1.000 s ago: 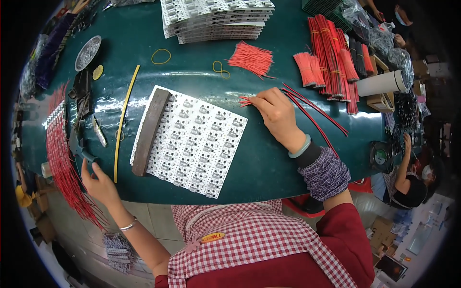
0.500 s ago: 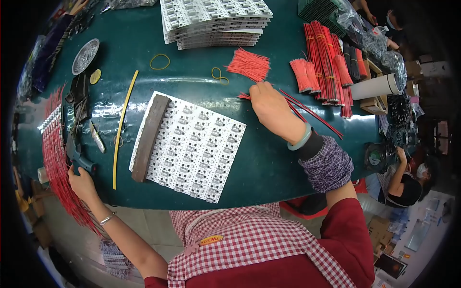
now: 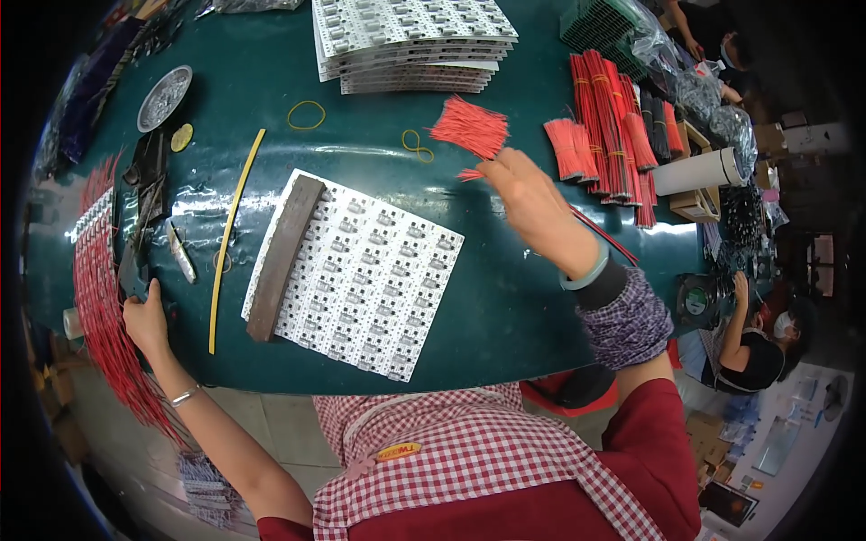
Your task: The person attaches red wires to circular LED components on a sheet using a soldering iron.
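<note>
- Landmark's the white circuit panel [image 3: 379, 279], packed with rows of little components, dark bar [image 3: 287, 257] lying along its left side.
- Right hand [image 3: 541, 207], up past the panel's right corner, fingertips pinched on thin red wires [image 3: 469, 175] (short ends poke out in front, long tails trail behind).
- Left hand [image 3: 147, 317], well left of the panel, is wrapped round a blue-grey tool [image 3: 133, 276].
- A second ago that hand was open beside the tool; right one's now nearer the loose red pile [image 3: 470, 126] beyond the panel.
</note>
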